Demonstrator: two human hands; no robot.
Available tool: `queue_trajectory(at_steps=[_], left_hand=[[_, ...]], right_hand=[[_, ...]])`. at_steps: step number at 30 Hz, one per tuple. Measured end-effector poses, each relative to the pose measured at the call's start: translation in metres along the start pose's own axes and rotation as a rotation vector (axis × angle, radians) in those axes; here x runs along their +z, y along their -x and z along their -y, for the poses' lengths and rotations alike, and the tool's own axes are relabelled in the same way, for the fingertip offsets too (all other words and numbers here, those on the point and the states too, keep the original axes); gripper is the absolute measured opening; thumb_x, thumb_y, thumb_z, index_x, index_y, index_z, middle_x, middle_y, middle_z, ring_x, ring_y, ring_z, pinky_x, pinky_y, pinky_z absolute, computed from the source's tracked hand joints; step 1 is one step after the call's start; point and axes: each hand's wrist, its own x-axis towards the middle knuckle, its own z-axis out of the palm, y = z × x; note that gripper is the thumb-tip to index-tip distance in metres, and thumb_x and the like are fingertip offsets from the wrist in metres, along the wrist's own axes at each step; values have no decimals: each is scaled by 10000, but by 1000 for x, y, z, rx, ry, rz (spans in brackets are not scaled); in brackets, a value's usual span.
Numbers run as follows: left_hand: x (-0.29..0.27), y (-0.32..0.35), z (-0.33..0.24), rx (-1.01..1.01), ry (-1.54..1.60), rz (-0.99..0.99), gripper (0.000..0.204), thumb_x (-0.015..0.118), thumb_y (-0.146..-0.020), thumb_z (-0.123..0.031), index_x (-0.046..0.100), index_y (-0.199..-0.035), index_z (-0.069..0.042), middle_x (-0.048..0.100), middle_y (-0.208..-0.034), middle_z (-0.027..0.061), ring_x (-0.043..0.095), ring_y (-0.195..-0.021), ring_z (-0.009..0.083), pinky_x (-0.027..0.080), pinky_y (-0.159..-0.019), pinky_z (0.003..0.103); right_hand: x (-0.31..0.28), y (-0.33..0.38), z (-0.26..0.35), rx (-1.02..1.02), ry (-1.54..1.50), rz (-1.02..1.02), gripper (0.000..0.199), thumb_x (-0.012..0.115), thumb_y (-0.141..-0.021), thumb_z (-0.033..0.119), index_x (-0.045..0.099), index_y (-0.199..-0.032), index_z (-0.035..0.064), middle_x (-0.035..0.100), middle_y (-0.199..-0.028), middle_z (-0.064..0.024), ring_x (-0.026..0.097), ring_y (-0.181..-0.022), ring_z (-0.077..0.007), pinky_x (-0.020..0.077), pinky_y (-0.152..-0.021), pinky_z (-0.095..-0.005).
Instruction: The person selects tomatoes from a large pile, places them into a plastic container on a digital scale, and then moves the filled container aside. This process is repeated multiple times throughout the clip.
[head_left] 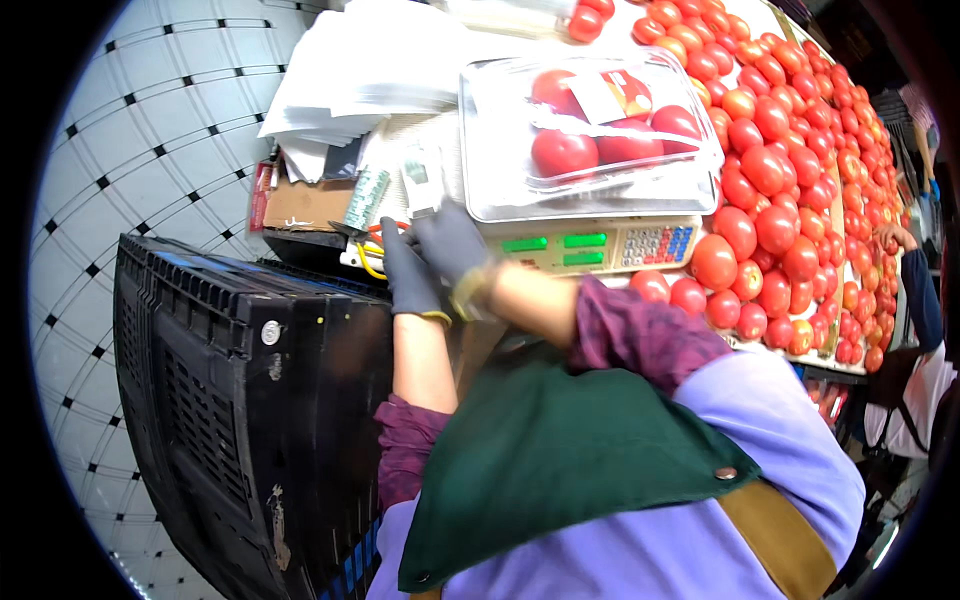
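Note:
Both hands wear dark grey gloves and meet at the front left corner of a scale (610, 232). One finger of my left hand (412, 275) points up; its other fingers are mostly hidden behind my right hand (450, 248). Blurred by motion, the right hand has its fingers curled, and whatever lies in them cannot be made out. Just beyond the fingertips is a small white object (422, 180). Left of the hands lie a tool with a yellow and red handle (368, 258) and a green-and-white roll or packet (367, 198). The scale's steel tray carries a clear plastic-covered pack of tomatoes (612, 125).
Loose tomatoes (765, 170) cover the table on the right. White sheets or bags (360, 65) are piled behind the hands, above a cardboard box (302, 205). A black plastic crate (250, 390) stands close on my left. Another person's hand (895, 237) reaches among the tomatoes at far right.

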Motion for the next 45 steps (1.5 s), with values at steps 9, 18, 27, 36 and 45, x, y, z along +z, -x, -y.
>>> queue_trajectory(at_steps=[9, 18, 27, 36, 45], left_hand=[[5, 15, 3, 247, -448, 7, 137, 616, -809, -147, 656, -892, -46, 648, -807, 35, 573, -699, 113, 445, -640, 266], [8, 22, 1, 267, -543, -70, 78, 595, -757, -38, 602, -817, 10, 608, -778, 78, 597, -694, 156, 495, -631, 263], [187, 84, 36, 1451, -1373, 526, 195, 669, -786, -146, 649, -971, -85, 558, -1200, 153, 506, -1152, 304, 391, -985, 389], [164, 108, 12, 1575, -2346, 399, 633, 596, -751, -125, 431, -1362, -110, 419, -1394, 167, 400, -1290, 357, 325, -1049, 512], [177, 107, -24, 1648, -1886, 523, 486, 496, -702, 9, 582, -1174, -72, 642, -1025, 160, 605, -934, 365, 485, -828, 420]], right_hand=[[25, 91, -16, 603, -689, 213, 290, 595, -849, 265, 631, -944, -6, 620, -787, -67, 550, -695, -146, 443, -614, -315], [-32, 98, -13, 631, -661, 320, 281, 619, -801, 272, 643, -853, -3, 598, -709, -59, 547, -675, -144, 461, -611, -306], [-167, 177, -27, 329, -726, -313, 224, 580, -892, 242, 558, -863, 21, 544, -814, -30, 511, -744, -103, 436, -677, -255], [-169, 174, -41, 504, -850, -338, 237, 549, -904, 268, 531, -847, 39, 573, -791, -38, 548, -680, -93, 468, -579, -232], [-211, 115, -32, 373, -859, -317, 280, 551, -914, 323, 578, -936, 46, 592, -737, -33, 559, -582, -80, 449, -491, -218]])
